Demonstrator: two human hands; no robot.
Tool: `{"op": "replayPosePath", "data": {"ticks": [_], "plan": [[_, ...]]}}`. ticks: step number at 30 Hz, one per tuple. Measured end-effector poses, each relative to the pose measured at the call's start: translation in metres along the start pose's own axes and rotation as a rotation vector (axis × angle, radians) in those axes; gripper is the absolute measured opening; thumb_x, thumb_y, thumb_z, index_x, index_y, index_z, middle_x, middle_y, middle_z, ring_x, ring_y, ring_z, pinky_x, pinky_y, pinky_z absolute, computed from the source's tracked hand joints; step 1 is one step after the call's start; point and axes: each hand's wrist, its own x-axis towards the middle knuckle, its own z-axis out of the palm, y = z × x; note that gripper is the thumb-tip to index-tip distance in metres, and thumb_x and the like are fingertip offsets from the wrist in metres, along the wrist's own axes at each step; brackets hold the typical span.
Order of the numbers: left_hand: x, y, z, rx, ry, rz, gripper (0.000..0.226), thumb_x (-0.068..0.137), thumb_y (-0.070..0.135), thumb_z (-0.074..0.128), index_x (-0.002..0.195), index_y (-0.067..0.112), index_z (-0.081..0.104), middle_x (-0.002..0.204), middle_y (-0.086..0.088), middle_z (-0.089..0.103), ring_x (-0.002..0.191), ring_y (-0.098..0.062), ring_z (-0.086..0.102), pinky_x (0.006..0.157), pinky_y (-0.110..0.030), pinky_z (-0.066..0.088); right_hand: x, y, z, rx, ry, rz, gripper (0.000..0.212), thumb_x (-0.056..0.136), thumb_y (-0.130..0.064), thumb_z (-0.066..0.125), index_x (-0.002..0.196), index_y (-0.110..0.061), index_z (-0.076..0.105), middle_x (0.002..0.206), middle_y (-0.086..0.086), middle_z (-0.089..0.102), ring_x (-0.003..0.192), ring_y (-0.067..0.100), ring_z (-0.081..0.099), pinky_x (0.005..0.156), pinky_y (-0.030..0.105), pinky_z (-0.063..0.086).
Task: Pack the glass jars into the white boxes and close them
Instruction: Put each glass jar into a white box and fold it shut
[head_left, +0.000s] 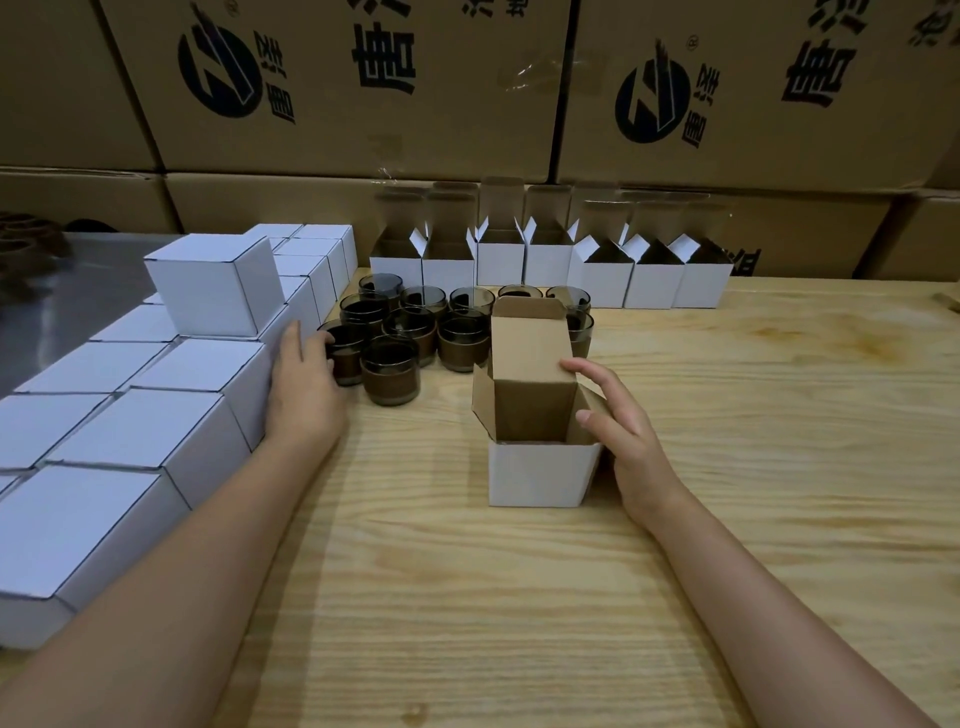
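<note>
Jars (415, 325) cluster mid-frame on the worktop (467, 597). Left grip (304, 374) curls round the nearest jar (345, 358); right grip (618, 431), relaxed open, steadies the open box (540, 473) at centre. Next, the jar likely needs lifting upright into that box.

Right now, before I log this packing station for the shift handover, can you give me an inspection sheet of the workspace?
Surface: pale wooden table.
Job's things: open white box near, lid up; glass jars clustered behind it; row of open boxes at the back; closed boxes stacked left.
Clutter: dark shapes far left, unclear.
Hands: left hand touches one jar, grip unclear; right hand, fingers relaxed, touches the open white box.
Cables: nothing seen.
Surroundings: printed brown cartons stacked behind.
</note>
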Motion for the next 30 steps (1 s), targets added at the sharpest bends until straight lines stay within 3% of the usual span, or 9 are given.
{"op": "replayPosePath", "data": {"ticks": [4, 6, 9, 14, 16, 19, 23, 27, 30], "plan": [[0.001, 0.005, -0.002, -0.069, 0.010, 0.017, 0.016, 0.100, 0.008, 0.042, 0.113, 0.005, 0.052, 0.135, -0.016, 0.046, 0.122, -0.030, 0.042, 0.099, -0.036, 0.035, 0.000, -0.001, 0.000, 0.001, -0.003, 0.003, 0.048, 0.077, -0.019, 0.048, 0.124, -0.027, 0.054, 0.124, -0.013, 0.056, 0.111, -0.006, 0.053, 0.083, 0.009, 0.043], [-0.001, 0.010, -0.007, -0.159, -0.006, -0.064, 0.010, 0.100, 0.011, 0.046, 0.106, 0.011, 0.054, 0.127, -0.013, 0.048, 0.106, -0.022, 0.046, 0.087, -0.029, 0.034, 0.000, -0.002, 0.001, 0.001, -0.004, 0.004, 0.048, 0.077, -0.019, 0.047, 0.123, -0.028, 0.055, 0.123, -0.014, 0.056, 0.112, -0.006, 0.053, 0.083, 0.008, 0.042], [-0.005, 0.017, -0.019, -0.245, 0.021, -0.111, 0.005, 0.098, 0.014, 0.051, 0.100, 0.016, 0.055, 0.126, -0.012, 0.047, 0.094, -0.015, 0.044, 0.085, -0.025, 0.032, -0.001, -0.003, 0.001, 0.002, -0.003, 0.005, 0.047, 0.077, -0.020, 0.047, 0.122, -0.029, 0.055, 0.124, -0.013, 0.055, 0.112, -0.004, 0.052, 0.085, 0.009, 0.042], [-0.014, 0.053, -0.050, -0.337, 0.141, 0.016, 0.005, 0.095, 0.013, 0.055, 0.093, 0.016, 0.057, 0.133, -0.014, 0.047, 0.126, -0.025, 0.043, 0.101, -0.027, 0.033, -0.001, -0.004, 0.001, -0.001, -0.001, 0.013, 0.047, 0.077, -0.022, 0.047, 0.123, -0.030, 0.054, 0.124, -0.014, 0.055, 0.112, -0.004, 0.052, 0.086, 0.011, 0.043], [-0.019, 0.075, -0.063, -0.349, 0.137, 0.106, 0.005, 0.094, 0.013, 0.056, 0.091, 0.017, 0.059, 0.120, -0.013, 0.056, 0.119, -0.027, 0.048, 0.098, -0.036, 0.038, -0.001, -0.004, 0.001, 0.001, -0.002, 0.010, 0.048, 0.077, -0.022, 0.047, 0.124, -0.028, 0.054, 0.125, -0.013, 0.054, 0.112, -0.004, 0.052, 0.086, 0.011, 0.043], [-0.031, 0.111, -0.080, -0.440, 0.045, 0.225, 0.008, 0.091, 0.015, 0.061, 0.085, 0.020, 0.061, 0.098, -0.003, 0.060, 0.098, -0.018, 0.054, 0.085, -0.032, 0.043, 0.000, -0.003, 0.001, 0.000, 0.003, 0.015, 0.046, 0.078, -0.023, 0.047, 0.123, -0.030, 0.054, 0.125, -0.015, 0.054, 0.113, -0.004, 0.052, 0.089, 0.014, 0.044], [-0.048, 0.148, -0.090, -0.547, -0.280, 0.265, 0.023, 0.087, 0.015, 0.068, 0.069, 0.028, 0.062, 0.078, 0.011, 0.060, 0.077, -0.006, 0.056, 0.069, -0.023, 0.041, 0.000, -0.002, 0.001, 0.014, -0.002, 0.019, 0.043, 0.079, -0.027, 0.048, 0.121, -0.033, 0.055, 0.126, -0.011, 0.055, 0.111, -0.003, 0.054, 0.083, 0.013, 0.045], [-0.062, 0.165, -0.078, -0.497, -0.552, 0.208, 0.020, 0.079, 0.015, 0.076, 0.064, 0.026, 0.070, 0.069, 0.014, 0.066, 0.085, -0.008, 0.061, 0.075, -0.026, 0.045, 0.001, -0.001, 0.001, 0.048, -0.001, 0.012, 0.039, 0.083, -0.025, 0.045, 0.120, -0.031, 0.057, 0.121, -0.007, 0.060, 0.105, -0.005, 0.058, 0.075, 0.008, 0.045], [-0.071, 0.168, -0.065, -0.425, -0.555, 0.151, 0.019, 0.074, 0.022, 0.081, 0.059, 0.026, 0.070, 0.083, 0.005, 0.067, 0.092, -0.015, 0.061, 0.064, -0.021, 0.043, 0.002, 0.001, 0.001, 0.091, 0.003, 0.017, 0.039, 0.085, -0.023, 0.043, 0.121, -0.026, 0.058, 0.120, -0.006, 0.063, 0.110, 0.006, 0.060, 0.080, 0.015, 0.047]]}}
